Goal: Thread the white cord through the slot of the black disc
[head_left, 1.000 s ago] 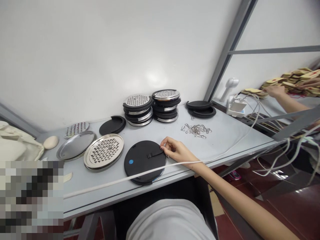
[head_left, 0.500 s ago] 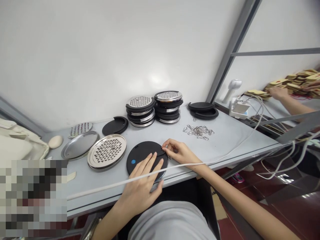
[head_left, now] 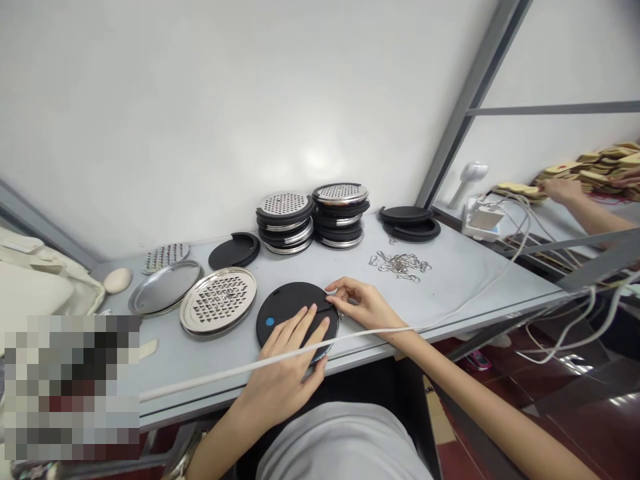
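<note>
A round black disc [head_left: 295,303] with a blue dot lies on the table near its front edge. My left hand [head_left: 287,363] rests flat across its lower part, fingers spread and pressing on it. At the disc's right edge, thumb and forefinger of my right hand [head_left: 357,303] are pinched together; what they hold is too small to make out. A bit of shiny metal glints just beneath those fingertips. Small metal clips [head_left: 400,265] are heaped on the table beyond my right hand. To the left is a round metal grater plate [head_left: 219,301] with raised teeth.
Two stacks of black-rimmed graters [head_left: 285,220] stand by the wall. Black holders [head_left: 411,225] lie at the back right, another black holder [head_left: 233,251] further left. A white cable [head_left: 370,331] crosses over my hands. A co-worker's hand [head_left: 563,191] is at the far right.
The view has shifted slightly, so everything sits a little further right. Both hands keep their places on the black disc; the right fingertips still pinch at its edge.
</note>
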`<state>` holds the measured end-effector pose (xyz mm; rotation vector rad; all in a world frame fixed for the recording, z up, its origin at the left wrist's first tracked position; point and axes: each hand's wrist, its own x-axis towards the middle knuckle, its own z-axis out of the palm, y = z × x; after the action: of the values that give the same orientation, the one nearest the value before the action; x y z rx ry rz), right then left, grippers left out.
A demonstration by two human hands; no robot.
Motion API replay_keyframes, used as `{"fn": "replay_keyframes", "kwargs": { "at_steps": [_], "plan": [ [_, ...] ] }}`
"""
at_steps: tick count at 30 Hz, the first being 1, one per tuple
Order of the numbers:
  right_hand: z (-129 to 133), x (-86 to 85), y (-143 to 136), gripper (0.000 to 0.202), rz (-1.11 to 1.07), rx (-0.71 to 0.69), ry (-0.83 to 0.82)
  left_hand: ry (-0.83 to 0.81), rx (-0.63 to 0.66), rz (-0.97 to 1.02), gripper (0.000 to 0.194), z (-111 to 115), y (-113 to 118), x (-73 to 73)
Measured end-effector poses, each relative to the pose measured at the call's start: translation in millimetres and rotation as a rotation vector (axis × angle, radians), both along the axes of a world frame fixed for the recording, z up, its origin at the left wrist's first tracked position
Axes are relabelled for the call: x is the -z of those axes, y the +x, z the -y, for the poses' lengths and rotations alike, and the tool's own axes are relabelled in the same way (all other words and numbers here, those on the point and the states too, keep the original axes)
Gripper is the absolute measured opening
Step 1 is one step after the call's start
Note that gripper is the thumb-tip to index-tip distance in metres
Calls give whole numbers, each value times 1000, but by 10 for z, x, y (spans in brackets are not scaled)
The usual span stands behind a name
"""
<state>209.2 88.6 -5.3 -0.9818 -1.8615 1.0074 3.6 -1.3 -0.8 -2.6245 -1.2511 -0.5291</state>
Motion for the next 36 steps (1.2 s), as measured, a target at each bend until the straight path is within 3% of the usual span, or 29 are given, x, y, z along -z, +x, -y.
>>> {"fn": "replay_keyframes", "kwargs": {
  "at_steps": [19,36],
  "plan": [
    [105,-108,4,16,163,-113,68,-20,-7,-13,52,7,-3,-25],
    [115,-120,-18,10,195,-79,95,-16,0,-7,53,3,-8,-16]
  ]
}}
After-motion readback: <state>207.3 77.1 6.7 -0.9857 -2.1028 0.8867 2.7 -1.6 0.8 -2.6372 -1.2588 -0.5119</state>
